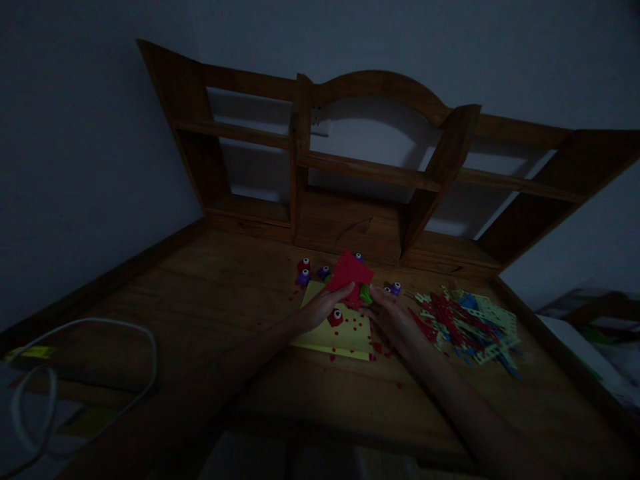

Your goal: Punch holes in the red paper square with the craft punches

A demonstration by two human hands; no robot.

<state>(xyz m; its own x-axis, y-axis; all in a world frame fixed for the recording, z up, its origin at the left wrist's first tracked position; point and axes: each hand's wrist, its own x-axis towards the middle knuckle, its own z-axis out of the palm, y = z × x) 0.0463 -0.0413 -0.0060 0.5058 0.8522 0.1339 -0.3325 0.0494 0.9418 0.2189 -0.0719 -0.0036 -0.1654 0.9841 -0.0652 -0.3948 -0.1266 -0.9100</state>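
Observation:
The room is dim. My left hand point(326, 303) pinches the lower edge of a red paper sheet point(350, 272) held up over a yellow sheet point(345, 337) on the wooden desk point(210, 300). My right hand point(393, 317) is closed on a small green punch point(366, 293) at the red sheet's lower right edge. A red punch point(335, 317) lies on the yellow sheet just under my left hand. Tiny red paper cut-outs are scattered over the yellow sheet and the desk around it.
Several small red and purple punches point(304, 272) stand behind the sheets. A heap of punched coloured paper strips point(467, 323) lies at the right. A wooden shelf hutch point(360, 167) backs the desk. A white cable point(105, 360) loops at the left front.

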